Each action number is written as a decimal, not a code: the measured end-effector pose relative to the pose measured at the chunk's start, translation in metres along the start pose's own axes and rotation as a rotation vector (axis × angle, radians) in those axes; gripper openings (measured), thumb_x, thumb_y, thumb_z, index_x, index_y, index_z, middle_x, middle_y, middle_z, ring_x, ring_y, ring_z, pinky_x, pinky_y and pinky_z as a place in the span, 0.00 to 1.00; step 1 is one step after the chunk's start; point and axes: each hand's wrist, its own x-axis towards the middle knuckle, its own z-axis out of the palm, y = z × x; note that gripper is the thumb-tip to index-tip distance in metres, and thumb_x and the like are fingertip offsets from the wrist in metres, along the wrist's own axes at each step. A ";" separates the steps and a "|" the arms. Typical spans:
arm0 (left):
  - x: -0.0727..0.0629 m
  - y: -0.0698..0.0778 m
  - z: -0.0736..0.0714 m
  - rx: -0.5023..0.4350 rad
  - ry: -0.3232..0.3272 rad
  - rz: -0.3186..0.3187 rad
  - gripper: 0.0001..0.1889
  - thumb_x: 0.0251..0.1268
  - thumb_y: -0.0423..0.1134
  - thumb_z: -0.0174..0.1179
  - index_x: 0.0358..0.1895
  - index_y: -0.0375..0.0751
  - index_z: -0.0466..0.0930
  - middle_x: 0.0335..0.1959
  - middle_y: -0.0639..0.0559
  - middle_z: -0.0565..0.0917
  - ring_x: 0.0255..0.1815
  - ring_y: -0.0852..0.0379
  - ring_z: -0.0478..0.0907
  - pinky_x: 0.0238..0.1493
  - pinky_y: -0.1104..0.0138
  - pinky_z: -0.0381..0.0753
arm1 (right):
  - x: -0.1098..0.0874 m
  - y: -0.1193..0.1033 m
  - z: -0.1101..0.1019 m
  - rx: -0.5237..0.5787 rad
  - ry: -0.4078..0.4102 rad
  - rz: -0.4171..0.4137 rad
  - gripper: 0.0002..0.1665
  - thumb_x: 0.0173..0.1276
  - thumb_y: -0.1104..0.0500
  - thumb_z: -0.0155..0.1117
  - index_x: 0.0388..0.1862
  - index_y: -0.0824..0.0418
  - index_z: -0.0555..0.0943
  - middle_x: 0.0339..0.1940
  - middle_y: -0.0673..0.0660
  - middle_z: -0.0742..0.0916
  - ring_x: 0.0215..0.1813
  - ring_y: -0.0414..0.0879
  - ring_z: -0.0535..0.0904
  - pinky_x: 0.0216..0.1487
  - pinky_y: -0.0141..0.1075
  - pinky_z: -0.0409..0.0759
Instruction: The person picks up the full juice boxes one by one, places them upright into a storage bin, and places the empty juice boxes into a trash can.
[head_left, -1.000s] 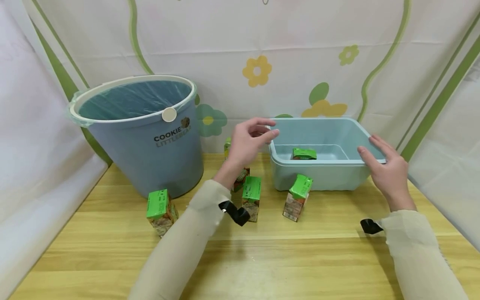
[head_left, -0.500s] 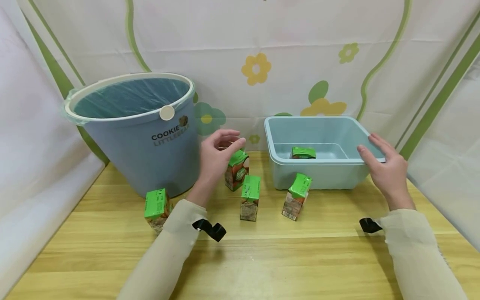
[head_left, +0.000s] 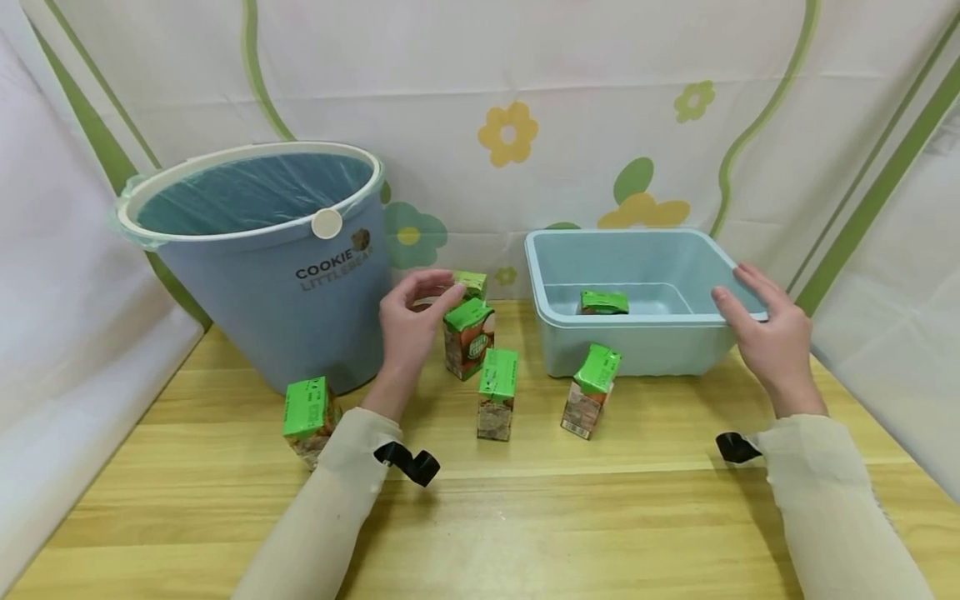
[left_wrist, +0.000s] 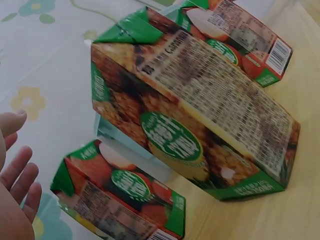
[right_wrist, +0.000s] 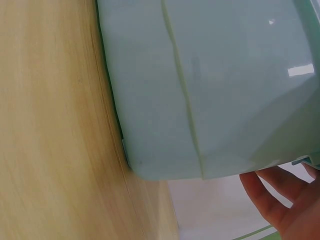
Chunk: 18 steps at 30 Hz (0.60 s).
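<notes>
My left hand (head_left: 408, 337) hovers just left of two juice cartons near the back: a brown and green one (head_left: 468, 340) and a green-topped one (head_left: 471, 283) partly hidden behind it. In the left wrist view its loosely bent fingers (left_wrist: 20, 175) hold nothing and stand apart from a large carton (left_wrist: 195, 115) close to the camera. At the right, my right hand (head_left: 780, 350) grips the corner of a light blue plastic tub (head_left: 637, 346), thumb over the rim and fingers along the outer side. A green-topped carton (head_left: 604, 302) sits inside the tub.
A tall blue bucket (head_left: 277, 308) with a clear liner stands at the back left. More juice cartons stand on the wooden table: one at the left (head_left: 306, 417), one in the middle (head_left: 497, 408), and a tilted one (head_left: 588, 400) before the tub. A flowered curtain (head_left: 450, 67) hangs behind.
My left hand has moved left, from beside the tub's left rim to the left of the back cartons, uncovering them. My right hand stays on the tub's corner.
</notes>
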 end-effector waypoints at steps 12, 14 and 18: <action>0.016 -0.036 -0.002 -0.070 0.013 -0.105 0.19 0.71 0.37 0.71 0.62 0.38 0.86 0.64 0.46 0.85 0.68 0.51 0.80 0.65 0.57 0.80 | 0.000 0.000 0.001 -0.002 0.001 0.009 0.40 0.78 0.38 0.60 0.83 0.49 0.69 0.87 0.43 0.67 0.90 0.47 0.54 0.89 0.54 0.49; 0.018 -0.040 -0.002 -0.074 0.009 -0.125 0.20 0.71 0.35 0.70 0.64 0.38 0.85 0.66 0.46 0.84 0.70 0.50 0.79 0.69 0.54 0.79 | 0.000 -0.001 0.001 0.003 0.000 0.014 0.40 0.78 0.38 0.60 0.83 0.48 0.69 0.87 0.41 0.66 0.90 0.47 0.54 0.89 0.54 0.49; 0.022 -0.042 -0.001 -0.074 -0.011 -0.157 0.21 0.72 0.33 0.69 0.66 0.39 0.84 0.69 0.47 0.83 0.73 0.50 0.76 0.73 0.50 0.76 | 0.000 -0.001 0.000 0.007 0.002 0.015 0.40 0.78 0.37 0.60 0.83 0.49 0.69 0.87 0.42 0.67 0.90 0.47 0.53 0.89 0.55 0.49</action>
